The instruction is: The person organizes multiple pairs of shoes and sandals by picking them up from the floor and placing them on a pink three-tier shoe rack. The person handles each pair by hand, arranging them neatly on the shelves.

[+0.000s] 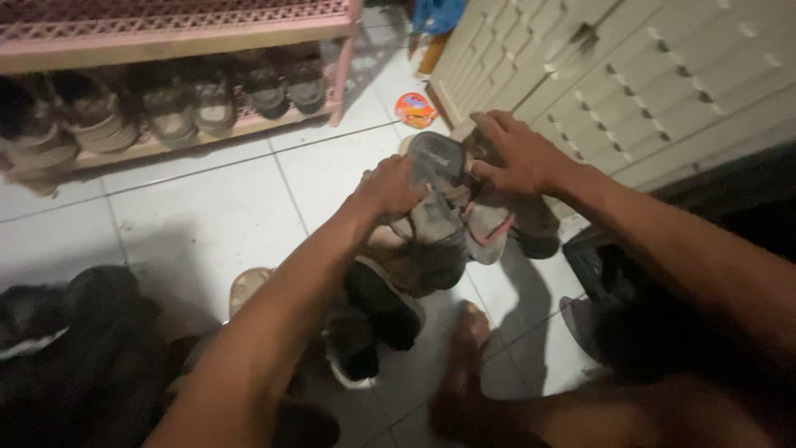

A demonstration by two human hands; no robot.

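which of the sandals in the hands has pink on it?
The one under the right hand: the pale sandal with the pink strap. The grey sandal gripped by the left hand shows none.

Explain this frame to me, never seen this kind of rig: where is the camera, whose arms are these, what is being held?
There is one picture, taken by a camera worn on a person's head, looking down at their own bare arms. No machine is involved. The left hand and the right hand both grip a bundle of worn sandals held above a white tiled floor. More dark shoes lie on the floor below, and the person's bare foot shows there too. At upper left a pink shoe rack holds more footwear. A pale panelled cabinet stands at upper right, with a small orange packet near its base.
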